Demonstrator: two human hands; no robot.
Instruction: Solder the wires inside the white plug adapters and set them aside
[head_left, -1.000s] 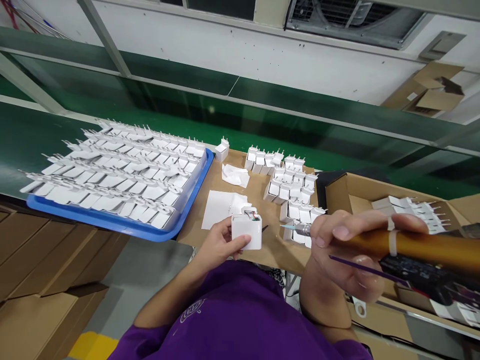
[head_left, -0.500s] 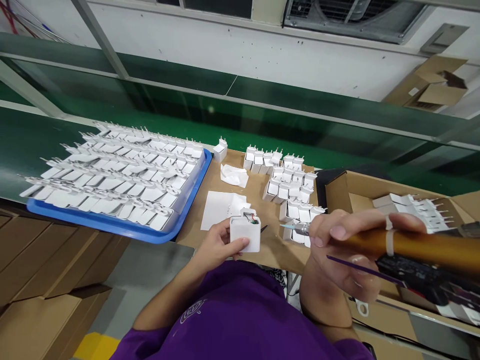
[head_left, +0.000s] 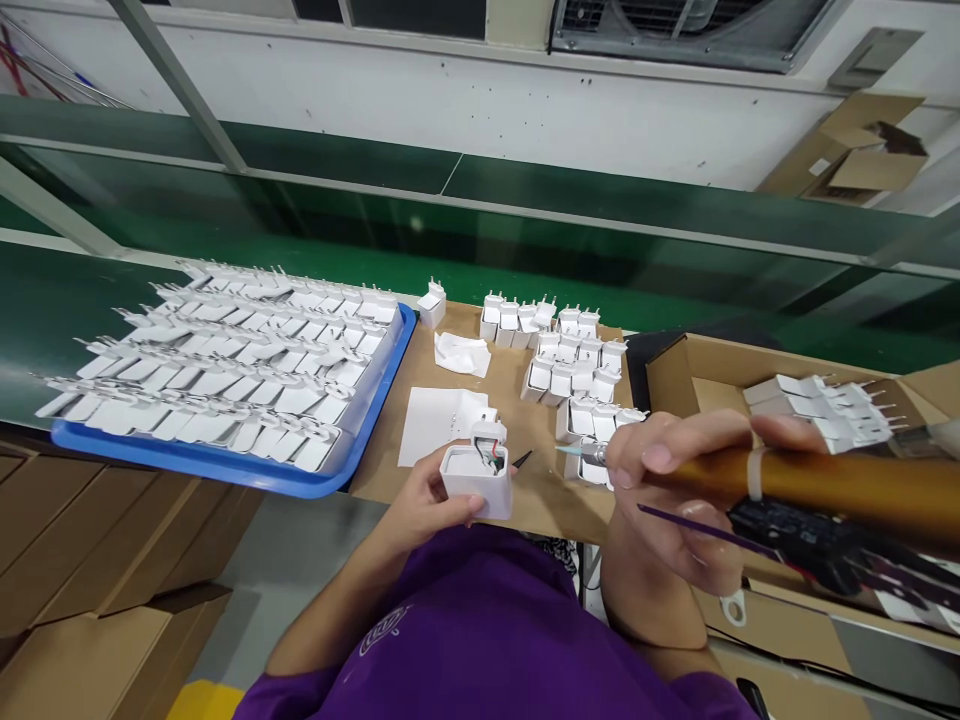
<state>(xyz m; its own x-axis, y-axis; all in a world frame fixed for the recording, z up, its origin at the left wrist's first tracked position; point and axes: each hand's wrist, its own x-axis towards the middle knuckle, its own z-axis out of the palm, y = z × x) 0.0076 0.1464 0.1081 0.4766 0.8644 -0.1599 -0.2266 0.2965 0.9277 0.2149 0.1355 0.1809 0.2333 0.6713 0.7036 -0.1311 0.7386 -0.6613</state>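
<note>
Left hand (head_left: 427, 503): is clasping a white plug-adapter housing (head_left: 476, 492) between thumb and curled fingers.
Housing: is standing upright over the near table edge, its open top showing red and dark wires.
Right hand (head_left: 679, 500): is curling tightly round an amber-barrelled tool (head_left: 840, 490), its pale-blue tip pointing toward the housing but staying apart.
Writing: a white shirt motif (head_left: 384, 630) is showing, illegible; the far carton's label (head_left: 819, 167) is too small.
Table (head_left: 541, 500): is carrying white paper (head_left: 429, 428) and clustered adapters (head_left: 574, 372); a filled blue tray (head_left: 371, 412) is sitting leftward.
Room: green panels (head_left: 540, 235) are running below a white wall (head_left: 420, 95).
</note>
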